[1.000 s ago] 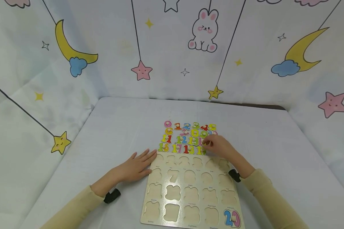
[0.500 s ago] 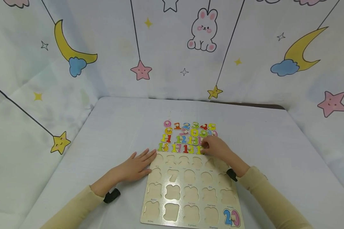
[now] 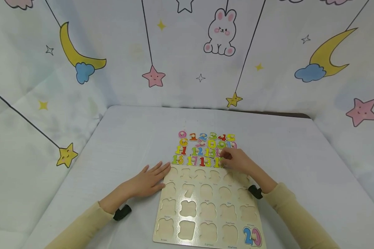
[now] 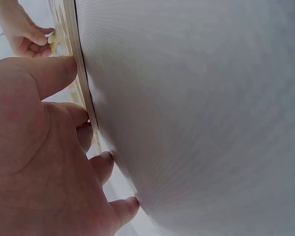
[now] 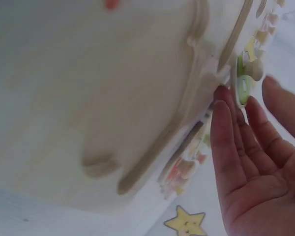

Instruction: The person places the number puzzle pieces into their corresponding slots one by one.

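Note:
A wooden number-puzzle board (image 3: 216, 221) lies before me, its recesses bare apart from a blue-and-pink 20 piece (image 3: 252, 237). Flat on the table, my left hand (image 3: 144, 181) spreads its fingers against the board's upper left edge; in the left wrist view the thumb touches that edge. My right hand (image 3: 237, 159) is at the right end of the lowest row of loose pieces, partly covering the 19 piece (image 3: 217, 162). The right wrist view shows fairly straight fingertips at the edge of this green-and-yellow piece (image 5: 244, 88), with the thumb apart from its wooden knob (image 5: 255, 70).
Beyond the board, several knobbed number pieces (image 3: 197, 151) stand in rows on the white table (image 3: 137, 138). The 7 piece (image 3: 201, 144) is tilted in its row. A cloth backdrop (image 3: 180, 45) with moons and stars surrounds the table.
My right hand has shifted slightly left over the 19 piece, then back a little to the right. The left hand stays in place.

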Tool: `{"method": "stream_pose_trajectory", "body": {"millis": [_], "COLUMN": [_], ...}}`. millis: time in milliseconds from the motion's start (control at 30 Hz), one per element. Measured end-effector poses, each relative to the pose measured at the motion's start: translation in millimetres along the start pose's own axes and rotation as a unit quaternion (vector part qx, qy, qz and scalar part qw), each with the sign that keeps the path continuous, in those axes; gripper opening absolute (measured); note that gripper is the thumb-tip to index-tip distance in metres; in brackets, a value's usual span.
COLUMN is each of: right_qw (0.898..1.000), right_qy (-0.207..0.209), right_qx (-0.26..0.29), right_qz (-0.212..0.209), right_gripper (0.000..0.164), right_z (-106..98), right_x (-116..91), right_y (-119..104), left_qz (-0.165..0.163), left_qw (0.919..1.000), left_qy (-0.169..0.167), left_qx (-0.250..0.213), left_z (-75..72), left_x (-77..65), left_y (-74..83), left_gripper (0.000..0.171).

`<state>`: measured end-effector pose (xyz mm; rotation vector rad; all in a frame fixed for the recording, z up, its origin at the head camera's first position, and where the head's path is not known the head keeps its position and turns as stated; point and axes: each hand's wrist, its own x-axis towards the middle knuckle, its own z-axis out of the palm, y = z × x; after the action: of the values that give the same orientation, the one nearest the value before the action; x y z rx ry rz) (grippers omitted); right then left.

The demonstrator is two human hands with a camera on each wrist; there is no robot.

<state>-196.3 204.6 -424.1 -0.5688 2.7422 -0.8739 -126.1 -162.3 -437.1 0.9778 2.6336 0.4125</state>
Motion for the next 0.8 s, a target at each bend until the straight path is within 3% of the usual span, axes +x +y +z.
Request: {"method": "stream_pose_trajectory", "body": {"millis": [200, 433, 667, 800], "right_qw": [0.999, 0.992, 0.972, 0.967], "right_qy": [0.021, 0.002, -0.071, -0.112], "right_qx": [0.031, 0.123, 0.222, 0.227], "right_qz": [-0.014, 0.006, 0.027, 0.024], "right_gripper": [0.003, 0.005, 0.009, 0.007], "right_z": [-3.3, -8.2, -19.8, -19.1], "right_x": [-0.5, -2.0, -22.0, -43.0], "right_y": [8.6, 13.2, 4.8, -5.7], "left_qz": [-0.001, 0.001, -0.004, -0.005], "left_qw": [1.0000, 1.0000, 1.0000, 0.9999], "left_qy": [-0.004, -0.003, -0.009, -0.014], "left_qx": [0.003, -0.008, -0.002, -0.002], "left_z": [0.5, 0.2, 0.7, -1.4], "left_x": [-0.8, -1.1, 0.6, 1.8], "left_y": [0.1, 0.4, -1.3, -0.8], "left_gripper": [0.062, 0.062, 0.062, 0.063]}}
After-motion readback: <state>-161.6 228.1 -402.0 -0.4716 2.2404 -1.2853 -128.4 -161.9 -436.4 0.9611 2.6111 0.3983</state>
